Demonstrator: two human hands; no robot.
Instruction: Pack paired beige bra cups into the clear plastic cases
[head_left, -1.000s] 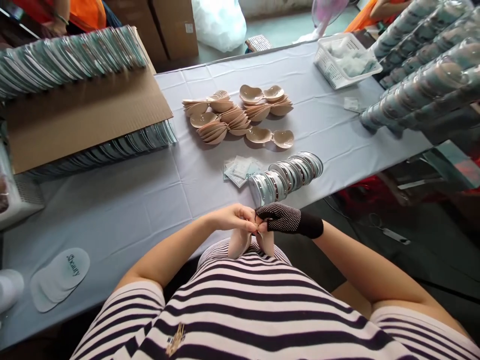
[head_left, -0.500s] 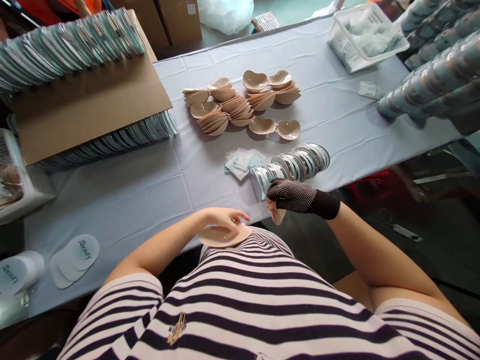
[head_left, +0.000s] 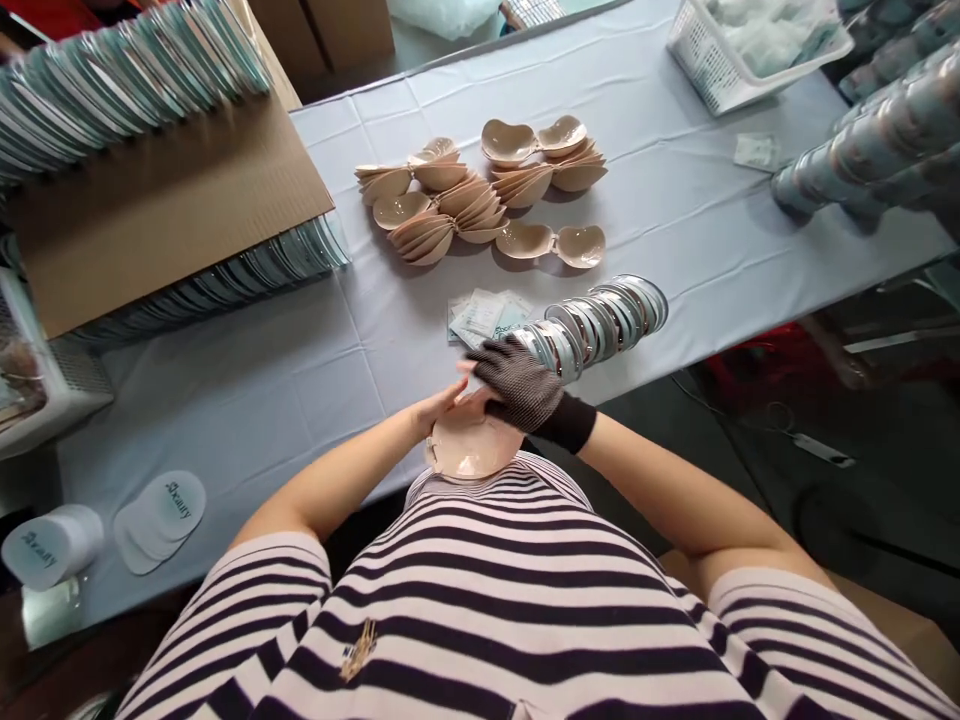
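A beige stick-on bra (head_left: 476,445) is held close against my striped shirt, just below the table's front edge, with its shiny cup showing. My left hand (head_left: 441,408) closes on its upper left side. Across its upper right side lies my right hand (head_left: 521,392), in a dark dotted half-finger glove, with the fingers gripping the rim; they are slightly blurred. Just beyond the right hand stands a row of clear round packs (head_left: 600,320) with silvery edges. Small printed packets (head_left: 484,315) lie behind the hands.
Nested beige bras (head_left: 450,215) are piled mid-table, with a single bra (head_left: 551,243) in front. At left is a cardboard box (head_left: 172,220) between rows of packs. Round printed cards (head_left: 161,520) lie front left. A white basket (head_left: 720,75) and grey stacks (head_left: 870,160) stand right.
My right hand has moved left from beside the pack row to the bra. The bra has shifted right and turned, and both hands are now on it. The view has shifted slightly.
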